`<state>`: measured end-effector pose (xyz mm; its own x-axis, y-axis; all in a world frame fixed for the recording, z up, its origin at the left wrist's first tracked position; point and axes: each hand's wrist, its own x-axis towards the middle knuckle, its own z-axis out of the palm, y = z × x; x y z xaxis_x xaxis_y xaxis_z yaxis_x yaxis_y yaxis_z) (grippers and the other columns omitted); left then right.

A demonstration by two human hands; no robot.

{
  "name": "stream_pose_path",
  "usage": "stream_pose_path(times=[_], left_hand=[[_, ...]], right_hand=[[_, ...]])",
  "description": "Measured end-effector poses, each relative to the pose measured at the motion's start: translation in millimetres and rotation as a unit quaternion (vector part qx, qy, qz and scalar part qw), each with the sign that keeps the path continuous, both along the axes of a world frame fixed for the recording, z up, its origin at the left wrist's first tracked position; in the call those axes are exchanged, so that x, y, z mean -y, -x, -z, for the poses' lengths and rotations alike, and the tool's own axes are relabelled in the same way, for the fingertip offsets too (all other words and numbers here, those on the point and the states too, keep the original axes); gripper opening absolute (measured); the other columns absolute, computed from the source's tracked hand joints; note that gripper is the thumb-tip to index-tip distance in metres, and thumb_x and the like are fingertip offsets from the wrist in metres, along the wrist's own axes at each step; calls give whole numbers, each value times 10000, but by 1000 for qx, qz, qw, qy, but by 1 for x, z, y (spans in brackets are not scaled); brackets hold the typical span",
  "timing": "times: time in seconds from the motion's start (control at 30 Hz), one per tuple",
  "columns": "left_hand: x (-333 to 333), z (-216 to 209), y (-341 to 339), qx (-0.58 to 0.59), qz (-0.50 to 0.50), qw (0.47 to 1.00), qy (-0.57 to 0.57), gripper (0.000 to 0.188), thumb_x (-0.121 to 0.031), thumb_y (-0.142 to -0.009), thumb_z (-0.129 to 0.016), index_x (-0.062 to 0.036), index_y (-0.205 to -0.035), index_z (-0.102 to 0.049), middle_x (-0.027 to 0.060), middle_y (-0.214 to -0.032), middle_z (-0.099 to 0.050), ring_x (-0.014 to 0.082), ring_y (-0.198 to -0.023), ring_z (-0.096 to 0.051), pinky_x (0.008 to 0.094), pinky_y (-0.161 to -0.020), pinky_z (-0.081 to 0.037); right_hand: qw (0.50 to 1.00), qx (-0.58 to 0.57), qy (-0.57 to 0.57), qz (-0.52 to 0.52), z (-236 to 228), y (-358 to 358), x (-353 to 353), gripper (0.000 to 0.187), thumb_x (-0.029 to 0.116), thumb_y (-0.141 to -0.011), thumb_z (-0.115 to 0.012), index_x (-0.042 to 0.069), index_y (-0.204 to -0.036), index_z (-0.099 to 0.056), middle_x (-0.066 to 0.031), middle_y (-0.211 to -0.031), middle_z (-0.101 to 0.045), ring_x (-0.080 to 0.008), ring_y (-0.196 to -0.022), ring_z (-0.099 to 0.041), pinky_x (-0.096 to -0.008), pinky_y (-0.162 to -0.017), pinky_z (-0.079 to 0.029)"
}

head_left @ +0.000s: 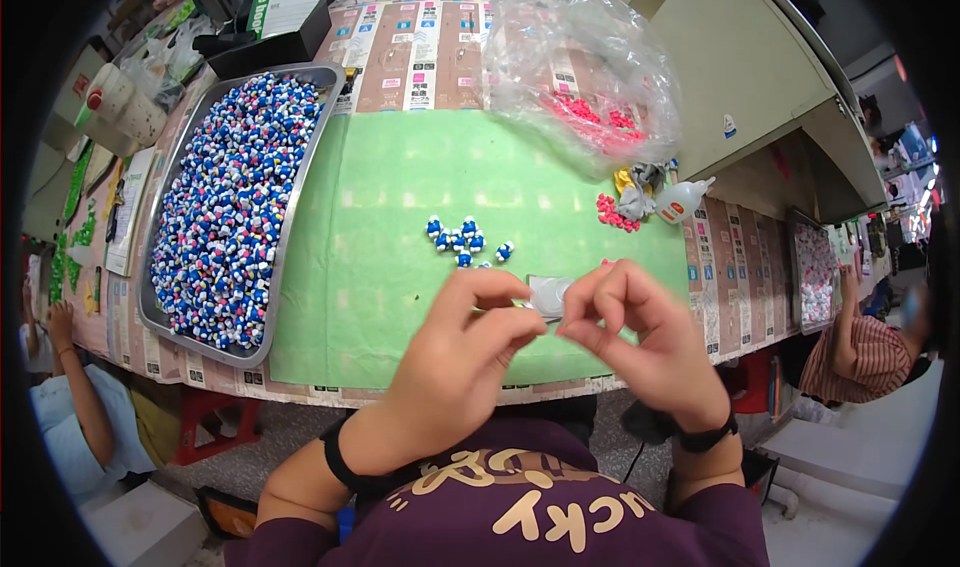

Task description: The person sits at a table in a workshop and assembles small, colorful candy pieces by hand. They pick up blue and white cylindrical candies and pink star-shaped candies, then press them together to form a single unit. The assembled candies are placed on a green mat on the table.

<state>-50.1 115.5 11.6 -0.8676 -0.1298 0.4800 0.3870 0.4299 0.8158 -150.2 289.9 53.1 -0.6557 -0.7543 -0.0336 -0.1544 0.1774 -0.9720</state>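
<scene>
My left hand [445,362] and my right hand [655,342] are close together over the front of a green mat [385,187]. Thumb and forefinger are pinched on each; whatever sits between the fingertips is too small or hidden to name. Just behind the fingertips lies a small round whitish dish [548,294], partly covered by my hands. Beyond my left hand is a loose cluster of tiny blue-and-white figurines [468,235], with a single figurine [505,252] apart to its right. Small pink pieces [617,214] are heaped at the mat's right side.
A metal tray [215,351] full of similar figurines stands at left. At back right, a clear plastic bag [590,57] holds pink pieces, near a squeeze bottle [683,200] and grey cloth [636,203]. A metal cabinet [745,87] borders the right. Co-workers sit at both sides.
</scene>
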Motion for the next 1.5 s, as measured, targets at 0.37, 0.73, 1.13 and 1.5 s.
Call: stream_pose_path(times=[0.37,0.73,1.13,1.5], left_hand=[[39,10,-17,131,-11,939,-317,251,91,-859,-644,0,-1089,-686,96,-1112,-611,138,-967,-616,250,-821,-532],[32,9,-12,183,48,868,-460,247,66,-869,-652,41,-1113,-622,125,-1073,-651,188,-958,-665,304,-859,-558],[9,-4,-8,103,36,928,-355,233,115,-805,-699,23,-1016,-662,122,-1018,-655,178,-958,-653,288,-830,-551],[17,-3,-16,30,-11,991,-127,216,153,-749,-709,-1,-895,-672,125,-919,-677,178,-824,-658,276,-726,-527]], right_hand=[[948,-246,-196,-49,20,38,7,198,-44,-837,-619,8,-816,-429,-121,-769,-552,-273,-694,-538,-331,-683,-458],[991,-122,-48,-4,-3,23,13,208,-46,-851,-628,31,-817,-438,-66,-793,-589,-164,-744,-568,-293,-699,-470],[982,-183,52,-12,-3,-9,24,319,-66,-857,-675,86,-803,-400,-124,-950,-618,-143,-835,-590,-276,-739,-465],[986,-152,61,40,5,-12,18,328,-32,-759,-760,69,-816,-453,-51,-819,-525,-187,-737,-536,-298,-718,-418]])
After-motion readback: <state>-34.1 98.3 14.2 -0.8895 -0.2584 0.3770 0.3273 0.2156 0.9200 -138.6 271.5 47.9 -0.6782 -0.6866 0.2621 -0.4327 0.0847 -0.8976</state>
